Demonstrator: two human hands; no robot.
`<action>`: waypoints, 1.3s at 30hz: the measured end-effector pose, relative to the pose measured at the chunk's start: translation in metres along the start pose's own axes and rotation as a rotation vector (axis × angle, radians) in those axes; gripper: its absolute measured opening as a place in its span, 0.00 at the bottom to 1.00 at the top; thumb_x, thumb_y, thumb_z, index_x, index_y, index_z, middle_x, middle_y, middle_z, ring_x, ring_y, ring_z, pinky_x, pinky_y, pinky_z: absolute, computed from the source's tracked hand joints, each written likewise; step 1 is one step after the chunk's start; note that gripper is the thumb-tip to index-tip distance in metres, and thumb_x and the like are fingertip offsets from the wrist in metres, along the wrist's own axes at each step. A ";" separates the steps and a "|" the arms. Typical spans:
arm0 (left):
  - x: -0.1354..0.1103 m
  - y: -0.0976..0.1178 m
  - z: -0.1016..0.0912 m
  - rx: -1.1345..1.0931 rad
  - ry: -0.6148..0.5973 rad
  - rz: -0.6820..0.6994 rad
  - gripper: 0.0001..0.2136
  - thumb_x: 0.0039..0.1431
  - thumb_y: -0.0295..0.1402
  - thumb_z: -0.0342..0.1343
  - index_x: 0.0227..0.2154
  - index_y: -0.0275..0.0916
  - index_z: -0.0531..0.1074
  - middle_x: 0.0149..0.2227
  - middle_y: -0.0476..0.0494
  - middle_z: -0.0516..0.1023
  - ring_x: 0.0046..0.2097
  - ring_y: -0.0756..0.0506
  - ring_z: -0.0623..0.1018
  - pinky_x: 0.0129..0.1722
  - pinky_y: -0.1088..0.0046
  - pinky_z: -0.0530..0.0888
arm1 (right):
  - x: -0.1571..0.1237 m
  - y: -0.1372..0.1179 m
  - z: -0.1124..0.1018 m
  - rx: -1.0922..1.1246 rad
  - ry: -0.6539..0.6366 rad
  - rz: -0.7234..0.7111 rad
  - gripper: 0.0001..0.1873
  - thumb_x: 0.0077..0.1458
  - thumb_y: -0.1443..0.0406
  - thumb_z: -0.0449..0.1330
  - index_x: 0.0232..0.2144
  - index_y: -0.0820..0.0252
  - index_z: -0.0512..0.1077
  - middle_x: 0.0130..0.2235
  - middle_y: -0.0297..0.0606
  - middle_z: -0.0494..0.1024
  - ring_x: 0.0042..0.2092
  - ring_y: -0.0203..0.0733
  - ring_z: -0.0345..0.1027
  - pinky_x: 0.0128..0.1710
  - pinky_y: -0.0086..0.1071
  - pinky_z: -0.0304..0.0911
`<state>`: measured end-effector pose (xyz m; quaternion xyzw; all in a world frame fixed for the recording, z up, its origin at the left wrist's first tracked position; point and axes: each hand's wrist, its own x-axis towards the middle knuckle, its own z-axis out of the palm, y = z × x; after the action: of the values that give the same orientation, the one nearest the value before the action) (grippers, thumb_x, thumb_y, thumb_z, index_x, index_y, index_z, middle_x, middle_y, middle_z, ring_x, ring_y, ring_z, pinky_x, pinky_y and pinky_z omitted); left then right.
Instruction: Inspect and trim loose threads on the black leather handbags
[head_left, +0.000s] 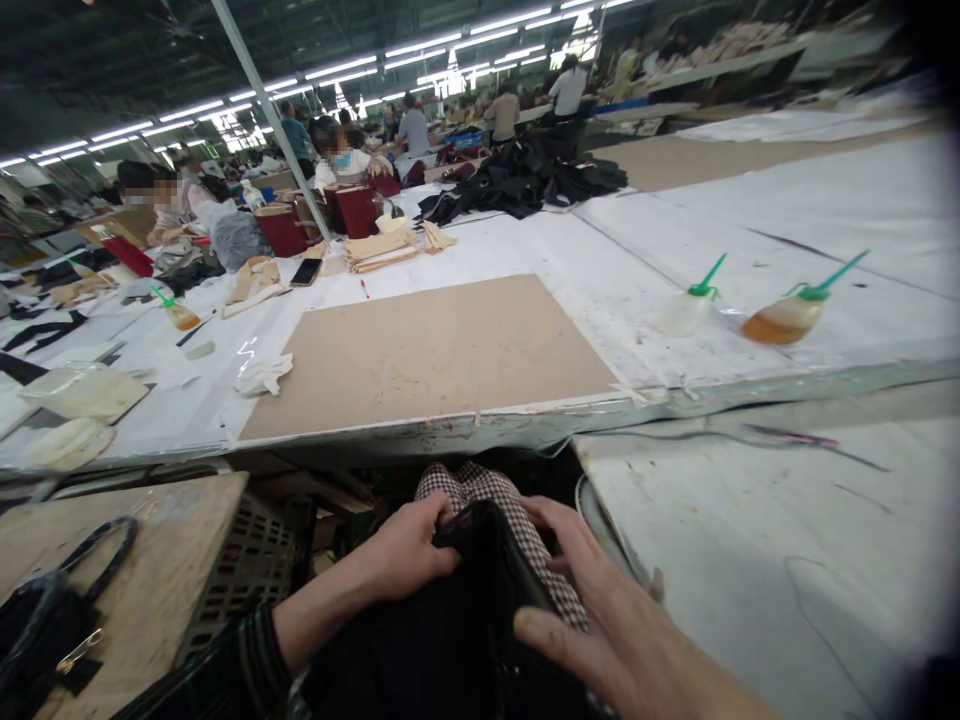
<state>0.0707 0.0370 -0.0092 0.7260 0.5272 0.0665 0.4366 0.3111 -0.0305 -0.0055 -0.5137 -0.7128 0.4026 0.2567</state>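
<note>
A black leather-like piece (457,620), possibly part of a bag, lies over the lap, its upper edge raised in a fold. My left hand (416,550) pinches that edge between thumb and curled fingers. On the other side, my right hand (607,610) is spread, thumb apart from the fingers, resting at or just over the piece's right side; contact is hard to make out. Checkered trousers (480,487) show beneath. The lower part of the piece runs out of view.
A tan board (442,340) lies on the white worktable (585,250) ahead. Bottles with green spouts (784,318) stand right. A black bag (45,630) sits on a wooden surface at left, above a plastic crate (244,560). Black pieces (525,180) are heaped farther back, near other people.
</note>
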 end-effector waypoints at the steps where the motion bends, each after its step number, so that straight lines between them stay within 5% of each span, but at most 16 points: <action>1: 0.000 0.000 0.000 -0.019 -0.005 -0.007 0.12 0.46 0.30 0.61 0.35 0.39 0.69 0.32 0.51 0.73 0.34 0.46 0.70 0.31 0.74 0.63 | -0.015 0.002 0.007 -0.028 0.029 0.039 0.44 0.54 0.52 0.64 0.66 0.51 0.47 0.66 0.48 0.55 0.65 0.60 0.53 0.61 0.52 0.60; 6: 0.002 0.005 -0.002 -0.076 -0.145 0.087 0.12 0.48 0.28 0.58 0.38 0.36 0.73 0.36 0.48 0.77 0.37 0.45 0.74 0.34 0.74 0.67 | -0.051 0.020 0.031 0.099 0.076 0.235 0.36 0.56 0.54 0.58 0.64 0.54 0.52 0.59 0.50 0.67 0.58 0.58 0.65 0.58 0.52 0.65; 13: -0.025 0.020 -0.047 0.036 -0.396 0.179 0.13 0.49 0.24 0.55 0.37 0.38 0.80 0.29 0.53 0.78 0.31 0.49 0.73 0.31 0.78 0.66 | -0.056 0.016 -0.043 0.350 -0.225 0.221 0.31 0.56 0.57 0.63 0.61 0.47 0.63 0.57 0.40 0.71 0.55 0.54 0.68 0.54 0.43 0.68; 16: -0.031 0.018 -0.052 0.036 -0.556 0.182 0.17 0.48 0.22 0.56 0.40 0.42 0.81 0.31 0.53 0.79 0.32 0.48 0.75 0.33 0.78 0.69 | -0.052 0.012 -0.049 0.439 -0.382 0.149 0.21 0.55 0.60 0.64 0.52 0.49 0.72 0.48 0.36 0.76 0.48 0.50 0.71 0.48 0.38 0.70; 21: -0.027 0.013 -0.040 0.012 -0.478 0.230 0.15 0.45 0.35 0.69 0.39 0.44 0.82 0.39 0.48 0.80 0.42 0.43 0.77 0.42 0.74 0.71 | -0.043 0.019 -0.035 0.560 -0.365 0.100 0.09 0.54 0.59 0.64 0.37 0.54 0.76 0.40 0.34 0.74 0.43 0.45 0.69 0.43 0.31 0.67; 24: -0.027 0.021 -0.037 -0.109 -0.506 0.188 0.15 0.54 0.42 0.63 0.43 0.43 0.81 0.41 0.47 0.81 0.45 0.41 0.78 0.44 0.73 0.71 | -0.043 0.025 -0.034 0.587 -0.358 0.113 0.13 0.56 0.54 0.62 0.38 0.55 0.76 0.39 0.35 0.73 0.40 0.44 0.68 0.39 0.30 0.66; 27: -0.026 0.028 -0.038 -0.184 -0.501 0.178 0.15 0.61 0.41 0.56 0.45 0.42 0.79 0.42 0.47 0.82 0.45 0.42 0.78 0.44 0.74 0.71 | -0.043 0.028 -0.036 0.575 -0.330 0.097 0.17 0.61 0.51 0.56 0.39 0.55 0.76 0.39 0.37 0.72 0.39 0.44 0.67 0.39 0.32 0.66; 39: -0.021 0.032 -0.037 -0.106 -0.480 0.219 0.15 0.63 0.39 0.56 0.49 0.43 0.77 0.44 0.49 0.81 0.45 0.44 0.78 0.44 0.76 0.70 | -0.053 0.027 -0.031 0.404 -0.202 0.117 0.18 0.66 0.53 0.52 0.32 0.57 0.74 0.38 0.37 0.72 0.40 0.41 0.67 0.41 0.31 0.66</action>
<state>0.0634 0.0389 0.0432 0.7498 0.3226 -0.0334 0.5768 0.3670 -0.0665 -0.0088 -0.4494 -0.6089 0.6007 0.2577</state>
